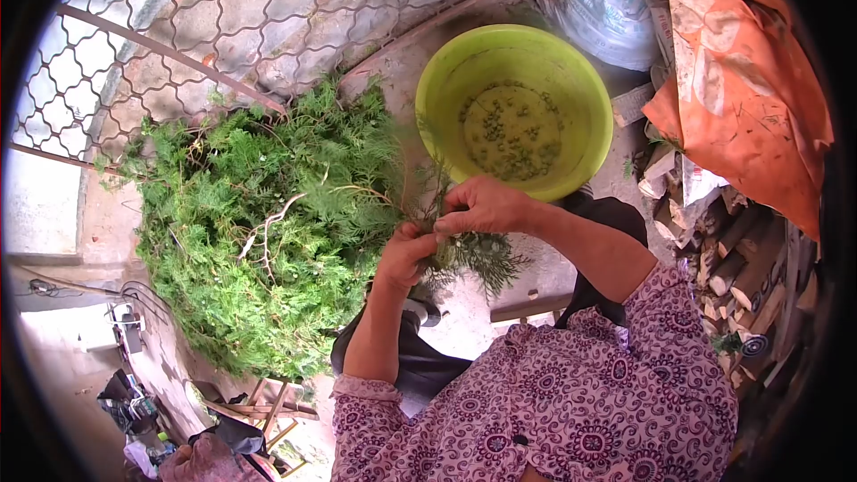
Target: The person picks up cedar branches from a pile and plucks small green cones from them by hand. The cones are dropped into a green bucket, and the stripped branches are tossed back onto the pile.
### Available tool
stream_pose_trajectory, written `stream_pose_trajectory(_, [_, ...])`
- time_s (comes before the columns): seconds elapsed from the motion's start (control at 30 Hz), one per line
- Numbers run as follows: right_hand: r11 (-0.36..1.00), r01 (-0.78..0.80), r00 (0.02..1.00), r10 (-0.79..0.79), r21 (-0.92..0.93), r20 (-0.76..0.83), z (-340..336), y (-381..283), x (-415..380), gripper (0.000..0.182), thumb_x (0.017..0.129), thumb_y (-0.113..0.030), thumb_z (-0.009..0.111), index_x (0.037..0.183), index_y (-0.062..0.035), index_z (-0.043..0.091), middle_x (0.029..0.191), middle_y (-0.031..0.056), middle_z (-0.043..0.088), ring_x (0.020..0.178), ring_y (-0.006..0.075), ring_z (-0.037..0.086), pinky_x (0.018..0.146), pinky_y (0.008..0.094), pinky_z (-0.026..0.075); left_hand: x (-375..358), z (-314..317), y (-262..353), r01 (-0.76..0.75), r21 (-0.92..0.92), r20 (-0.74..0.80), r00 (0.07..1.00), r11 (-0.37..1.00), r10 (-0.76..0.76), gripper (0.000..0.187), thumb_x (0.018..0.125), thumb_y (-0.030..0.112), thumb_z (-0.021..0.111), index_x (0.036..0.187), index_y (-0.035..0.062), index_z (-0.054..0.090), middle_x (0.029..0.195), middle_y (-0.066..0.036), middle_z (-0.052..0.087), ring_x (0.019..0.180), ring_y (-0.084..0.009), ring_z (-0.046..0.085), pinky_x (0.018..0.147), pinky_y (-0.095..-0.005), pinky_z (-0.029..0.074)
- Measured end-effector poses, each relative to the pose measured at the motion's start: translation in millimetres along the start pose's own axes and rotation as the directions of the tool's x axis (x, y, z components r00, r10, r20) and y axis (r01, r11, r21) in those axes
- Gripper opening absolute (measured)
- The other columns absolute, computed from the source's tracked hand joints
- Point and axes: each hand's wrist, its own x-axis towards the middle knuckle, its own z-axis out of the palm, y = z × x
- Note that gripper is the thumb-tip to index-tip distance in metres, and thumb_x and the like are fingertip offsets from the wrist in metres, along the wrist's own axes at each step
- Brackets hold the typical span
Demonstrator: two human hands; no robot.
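Observation:
Both hands meet in front of my body over a leafy evergreen sprig (485,261), its flat, scale-like foliage fanning out below and to the right. My left hand (409,254) is closed around the sprig's stem. With thumb and fingers pinched, my right hand (486,207) grips the same sprig close to the left fingertips. Anything small between the fingers is hidden. Just beyond the right hand stands a yellow-green plastic basin (582,147), with many small green cones (509,129) scattered over its bottom. A large heap of cut evergreen branches (259,241) lies to the left.
A wire mesh fence (241,9) runs behind the heap. White sacks (603,9) stand behind the basin. At right, an orange sheet (741,80) hangs over stacked firewood (745,259). Wooden frame pieces (272,415) and a person's patterned clothing (210,462) are at lower left.

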Motion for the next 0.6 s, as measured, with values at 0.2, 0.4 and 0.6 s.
stream_pose_trajectory(0.2, [0.806, -0.063, 0.972, -0.085, 0.589, 0.221, -2, -1, -6, 0.020, 0.082, -0.023, 0.057, 0.078, -0.0031, 0.060, 0.068, -0.0007, 0.055, 0.061, 0.0060, 0.049, 0.057, 0.0207, 0.040, -13, 9, 5, -0.012, -0.132, 0.093, 0.995, 0.991, 0.024, 0.022, 0.065, 0.013, 0.064, 0.082, 0.0033, 0.057, 0.061, -0.003, 0.051, 0.048, -0.0115, 0.043, 0.043, -0.0232, 0.035])
stream_pose_trajectory(0.4, [0.515, 0.059, 0.998, -0.019, 0.855, -0.058, -28, -1, 1, 0.009, 0.086, -0.013, 0.049, 0.085, -0.0066, 0.054, 0.076, 0.0020, 0.057, 0.061, 0.0074, 0.054, 0.057, 0.0216, 0.046, -13, -9, 11, -0.186, -0.277, -0.143, 0.978, 0.943, 0.151, 0.007, 0.068, 0.004, 0.064, 0.073, 0.0035, 0.059, 0.061, -0.005, 0.055, 0.048, -0.0128, 0.045, 0.044, -0.0274, 0.035])
stream_pose_trajectory(0.6, [0.509, 0.041, 0.999, 0.008, 0.859, -0.052, -32, 5, -1, 0.006, 0.085, -0.009, 0.050, 0.089, -0.0058, 0.052, 0.077, 0.0024, 0.057, 0.059, 0.0066, 0.054, 0.053, 0.0195, 0.045, -3, -23, 11, -0.251, -0.279, -0.170, 0.963, 0.927, 0.209, 0.006, 0.070, 0.003, 0.065, 0.073, 0.0036, 0.060, 0.062, -0.002, 0.054, 0.049, -0.0115, 0.042, 0.042, -0.0266, 0.033])
